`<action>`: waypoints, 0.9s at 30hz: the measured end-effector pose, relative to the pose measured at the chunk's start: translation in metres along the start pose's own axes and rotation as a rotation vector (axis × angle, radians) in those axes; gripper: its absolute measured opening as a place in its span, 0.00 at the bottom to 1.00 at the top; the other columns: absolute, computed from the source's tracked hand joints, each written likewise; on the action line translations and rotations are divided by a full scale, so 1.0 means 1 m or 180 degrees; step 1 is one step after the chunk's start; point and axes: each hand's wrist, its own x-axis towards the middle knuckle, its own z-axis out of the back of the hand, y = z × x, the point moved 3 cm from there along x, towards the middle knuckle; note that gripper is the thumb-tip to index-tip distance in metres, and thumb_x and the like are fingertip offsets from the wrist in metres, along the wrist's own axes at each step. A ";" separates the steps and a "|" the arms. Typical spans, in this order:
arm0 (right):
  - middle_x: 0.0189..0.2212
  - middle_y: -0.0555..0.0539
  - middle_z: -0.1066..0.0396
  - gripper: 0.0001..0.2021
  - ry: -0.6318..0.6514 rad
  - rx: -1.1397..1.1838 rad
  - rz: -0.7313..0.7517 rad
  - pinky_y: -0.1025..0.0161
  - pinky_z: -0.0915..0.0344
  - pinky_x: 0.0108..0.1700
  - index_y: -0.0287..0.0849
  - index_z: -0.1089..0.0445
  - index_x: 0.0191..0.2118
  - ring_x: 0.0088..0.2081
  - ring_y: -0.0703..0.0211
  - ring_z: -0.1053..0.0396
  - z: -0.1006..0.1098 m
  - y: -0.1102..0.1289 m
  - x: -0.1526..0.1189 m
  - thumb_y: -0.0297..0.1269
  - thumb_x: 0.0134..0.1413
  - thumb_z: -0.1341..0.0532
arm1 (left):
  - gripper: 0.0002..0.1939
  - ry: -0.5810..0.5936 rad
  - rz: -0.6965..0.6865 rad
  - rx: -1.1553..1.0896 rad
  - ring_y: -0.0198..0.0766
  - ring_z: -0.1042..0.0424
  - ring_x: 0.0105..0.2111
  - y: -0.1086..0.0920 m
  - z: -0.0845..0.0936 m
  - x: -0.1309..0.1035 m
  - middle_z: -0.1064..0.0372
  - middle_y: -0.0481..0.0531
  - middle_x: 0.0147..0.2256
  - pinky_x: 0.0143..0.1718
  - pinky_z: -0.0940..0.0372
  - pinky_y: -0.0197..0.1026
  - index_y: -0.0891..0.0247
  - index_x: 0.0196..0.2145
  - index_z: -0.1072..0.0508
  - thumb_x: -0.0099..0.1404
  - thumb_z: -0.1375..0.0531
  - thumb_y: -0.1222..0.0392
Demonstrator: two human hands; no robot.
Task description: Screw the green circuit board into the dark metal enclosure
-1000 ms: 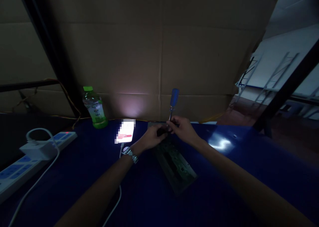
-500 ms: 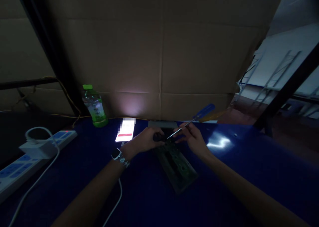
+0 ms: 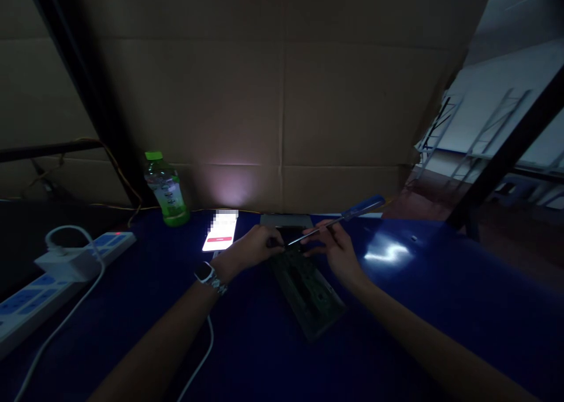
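My right hand (image 3: 337, 246) is closed around the metal shaft of a screwdriver (image 3: 362, 207) with a blue handle. The handle points up to the right, and the tip reaches down-left to the fingers of my left hand (image 3: 258, 246). Those left fingers are curled in a pinch at the upper end of a dark, flat panel with greenish circuit-board parts (image 3: 311, 293). What they pinch is too dark to make out. The panel lies slantwise on the blue table. Behind both hands sits a grey flat piece (image 3: 286, 220), partly covered.
A lit phone (image 3: 220, 231) with a white cable stands left of my hands. Further left are a green-capped bottle (image 3: 167, 190) and a white power strip (image 3: 26, 302) with a plugged-in adapter (image 3: 70, 264). A cardboard wall (image 3: 343, 108) rises behind the table. A small bit (image 3: 413, 238) lies at right.
The screwdriver has tilted flatter, its handle lower and its tip slightly further left. Both hands stay close together at the panel's upper end.
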 end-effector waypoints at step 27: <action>0.41 0.41 0.23 0.12 -0.0577 0.0898 -0.0553 0.61 0.29 0.28 0.43 0.36 0.35 0.38 0.48 0.22 0.004 -0.009 -0.002 0.39 0.49 0.34 | 0.09 -0.0353 0.0459 -0.1466 0.35 0.30 0.30 0.016 0.000 0.004 0.28 0.51 0.29 0.35 0.36 0.40 0.65 0.34 0.24 0.61 0.37 0.56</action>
